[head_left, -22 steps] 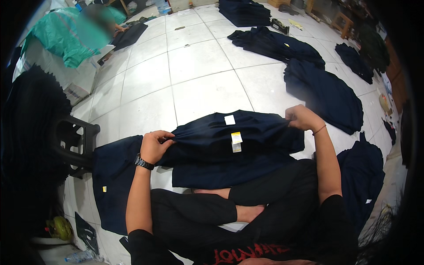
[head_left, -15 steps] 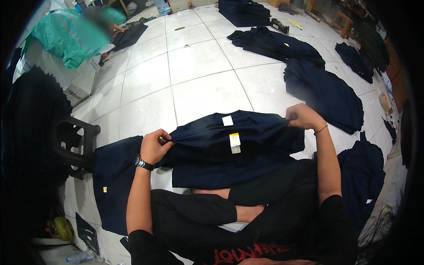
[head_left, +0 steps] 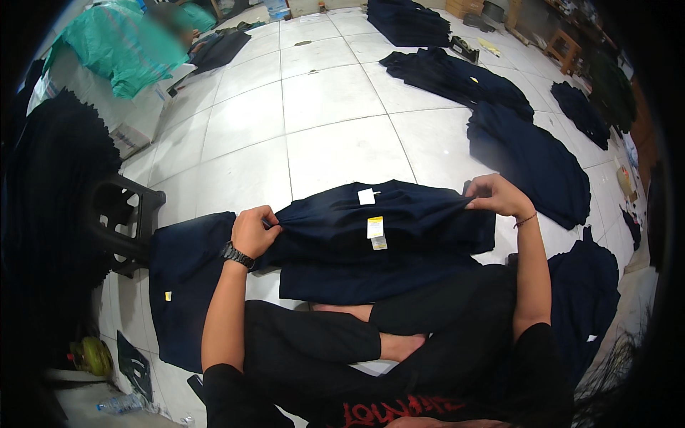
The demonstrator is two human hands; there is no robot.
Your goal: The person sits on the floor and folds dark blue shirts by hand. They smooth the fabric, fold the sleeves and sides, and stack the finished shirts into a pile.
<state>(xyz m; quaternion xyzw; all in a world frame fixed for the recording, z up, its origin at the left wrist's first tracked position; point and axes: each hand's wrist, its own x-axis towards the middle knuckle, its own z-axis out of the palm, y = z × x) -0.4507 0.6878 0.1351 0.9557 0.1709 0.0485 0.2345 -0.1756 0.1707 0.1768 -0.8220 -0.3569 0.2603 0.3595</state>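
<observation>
A dark navy garment (head_left: 321, 210) lies stretched across the tiled floor before my crossed legs, over another navy piece (head_left: 357, 278). It carries a small white label (head_left: 367, 196) and a yellow-and-white tag (head_left: 375, 227). My left hand (head_left: 253, 232), a black watch at its wrist, pinches the garment's left end between thumb and fingers. At the opposite end, my right hand (head_left: 499, 195), with a thin bracelet, grips the edge in a pinch, drawing a crease along the cloth. Beside my left arm lies a flat navy piece (head_left: 189, 285) with a small tag.
Navy garment piles lie rightward (head_left: 531, 160), behind (head_left: 407, 25) and by my right leg (head_left: 581, 307). At left are a black stool (head_left: 143, 196), tall dark stack (head_left: 50, 178) and water bottle (head_left: 121, 403). A blurred co-worker (head_left: 164, 32) is beside green sacking (head_left: 103, 50) at upper left.
The view has shifted slightly. My right hand sits a little lower and further right, its fingers slightly shifted on the edge. Both hands still grip the garment, which has barely changed.
</observation>
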